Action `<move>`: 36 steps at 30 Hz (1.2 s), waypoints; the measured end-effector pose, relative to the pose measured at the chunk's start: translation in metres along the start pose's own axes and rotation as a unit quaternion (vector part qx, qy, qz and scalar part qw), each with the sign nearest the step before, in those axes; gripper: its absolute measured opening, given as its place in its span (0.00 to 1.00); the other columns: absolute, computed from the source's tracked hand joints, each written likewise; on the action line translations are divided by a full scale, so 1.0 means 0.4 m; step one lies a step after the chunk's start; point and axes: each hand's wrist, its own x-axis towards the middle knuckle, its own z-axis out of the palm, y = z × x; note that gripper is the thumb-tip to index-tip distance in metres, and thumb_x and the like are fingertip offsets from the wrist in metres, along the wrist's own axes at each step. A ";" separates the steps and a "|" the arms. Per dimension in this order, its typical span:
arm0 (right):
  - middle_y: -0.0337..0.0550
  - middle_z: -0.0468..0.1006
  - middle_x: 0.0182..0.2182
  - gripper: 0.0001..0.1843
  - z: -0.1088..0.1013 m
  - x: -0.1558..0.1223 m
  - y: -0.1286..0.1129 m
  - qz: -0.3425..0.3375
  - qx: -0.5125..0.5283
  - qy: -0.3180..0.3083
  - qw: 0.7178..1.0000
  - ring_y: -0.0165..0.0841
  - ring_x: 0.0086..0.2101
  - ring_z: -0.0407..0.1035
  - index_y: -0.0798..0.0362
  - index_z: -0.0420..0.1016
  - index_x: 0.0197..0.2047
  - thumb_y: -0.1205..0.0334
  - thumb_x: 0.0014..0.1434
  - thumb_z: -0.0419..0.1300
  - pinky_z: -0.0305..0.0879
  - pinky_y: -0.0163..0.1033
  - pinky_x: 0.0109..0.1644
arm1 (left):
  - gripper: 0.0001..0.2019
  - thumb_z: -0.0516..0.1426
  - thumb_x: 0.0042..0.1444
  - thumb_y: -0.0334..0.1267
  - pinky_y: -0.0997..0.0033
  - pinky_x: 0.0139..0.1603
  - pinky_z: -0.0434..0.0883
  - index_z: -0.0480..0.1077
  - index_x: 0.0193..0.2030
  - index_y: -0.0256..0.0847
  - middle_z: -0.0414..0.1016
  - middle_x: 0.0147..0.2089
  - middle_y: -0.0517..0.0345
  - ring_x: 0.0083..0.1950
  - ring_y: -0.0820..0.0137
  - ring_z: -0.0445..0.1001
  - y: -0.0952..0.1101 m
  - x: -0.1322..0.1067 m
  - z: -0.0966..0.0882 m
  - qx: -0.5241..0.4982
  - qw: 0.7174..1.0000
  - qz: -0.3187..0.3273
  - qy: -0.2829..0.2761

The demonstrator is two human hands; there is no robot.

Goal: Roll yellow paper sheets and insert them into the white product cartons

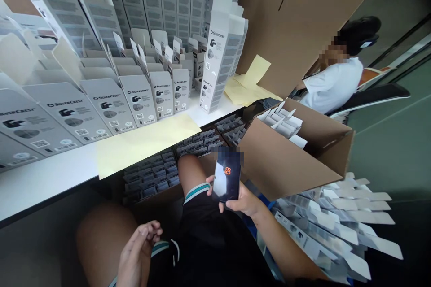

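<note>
My right hand is wrapped round a dark smartphone, held upright above my lap. Orange digits glow on its screen, and a pale reflection covers its left half. My left hand hovers over my left thigh, its fingers curled in and nothing seen in them. Neither hand touches the grey-white SilverCrest boxes, which stand in a row on the white table with their top flaps up. A taller stack of the same boxes rises at the row's right end.
Yellow paper sheets lie along the table edge. Below it sit cartons packed with small boxes. An open cardboard carton holding white pieces stands at my right, above flat box blanks. A person in a white shirt sits beyond.
</note>
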 end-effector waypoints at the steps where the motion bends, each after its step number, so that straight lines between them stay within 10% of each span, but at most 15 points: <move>1: 0.57 0.68 0.63 0.34 0.003 0.001 0.000 0.002 -0.003 0.002 1.000 0.40 0.46 0.75 0.51 0.68 0.62 0.68 0.52 0.69 0.77 0.38 0.35 | 0.23 0.75 0.29 0.54 0.75 0.33 0.76 0.79 0.27 0.38 0.79 0.34 0.55 0.36 0.67 0.75 -0.001 0.000 0.000 -0.001 1.000 0.003 0.000; 17: 0.58 0.77 0.57 0.25 0.031 0.023 -0.014 0.013 0.094 0.050 0.994 0.47 0.49 0.77 0.56 0.73 0.57 0.67 0.54 0.62 0.78 0.46 0.39 | 0.21 0.74 0.34 0.53 0.75 0.34 0.76 0.78 0.27 0.38 0.79 0.35 0.55 0.36 0.68 0.75 -0.010 0.004 -0.008 -0.001 1.000 0.016 -0.018; 23: 0.52 0.84 0.43 0.14 0.041 0.037 -0.001 0.041 0.097 0.168 0.980 0.42 0.40 0.80 0.56 0.78 0.47 0.65 0.56 0.65 0.78 0.47 0.43 | 0.21 0.74 0.35 0.53 0.75 0.35 0.76 0.78 0.27 0.38 0.78 0.34 0.56 0.36 0.68 0.75 -0.011 0.004 -0.008 0.002 1.000 0.016 -0.026; 36: 0.51 0.85 0.31 0.17 0.035 0.048 0.004 0.057 0.097 0.208 0.972 0.42 0.27 0.80 0.58 0.76 0.43 0.54 0.55 0.62 0.78 0.47 0.36 | 0.20 0.73 0.39 0.52 0.73 0.36 0.75 0.78 0.29 0.38 0.79 0.35 0.56 0.37 0.67 0.74 -0.007 -0.004 0.000 0.004 0.999 0.024 -0.023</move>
